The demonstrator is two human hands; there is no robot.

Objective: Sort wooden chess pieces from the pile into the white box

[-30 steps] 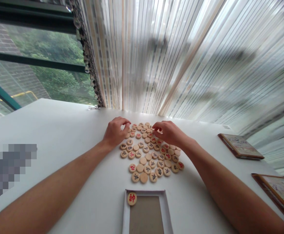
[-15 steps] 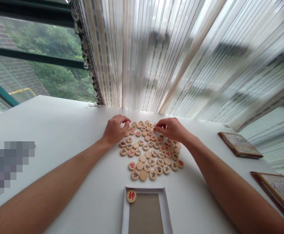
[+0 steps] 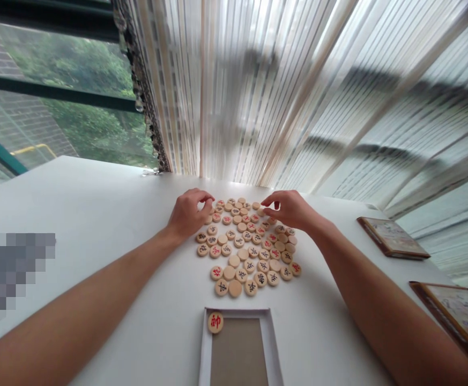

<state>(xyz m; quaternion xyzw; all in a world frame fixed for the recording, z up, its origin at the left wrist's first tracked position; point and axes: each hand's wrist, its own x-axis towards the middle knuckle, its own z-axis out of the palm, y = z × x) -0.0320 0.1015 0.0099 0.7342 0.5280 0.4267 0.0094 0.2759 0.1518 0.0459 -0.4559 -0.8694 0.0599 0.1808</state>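
Note:
Many round wooden xiangqi pieces [image 3: 239, 242] lie spread on the white table [image 3: 137, 321], some with red or black characters up, others blank side up. At the far left edge of the spread, my left hand [image 3: 191, 213] is closed, thumb and forefinger tips together, and no piece shows between them. Across from it, my right hand [image 3: 289, 209] is open, thumb and forefinger apart, close to a blank piece [image 3: 260, 212] at the far right. One larger piece with a red character [image 3: 215, 322] sits on the top left corner of a shallow white-rimmed box [image 3: 272, 338].
Two brown-edged framed boards [image 3: 392, 237] lie at the right side of the table. A striped sheer curtain [image 3: 234, 96] hangs along the far edge. On the left are a window [image 3: 89, 118] and a blurred-out patch [image 3: 12, 279].
My right hand has let go of a red-marked piece, its thumb and forefinger parting as it shifted slightly right. My left hand has stayed nearly still.

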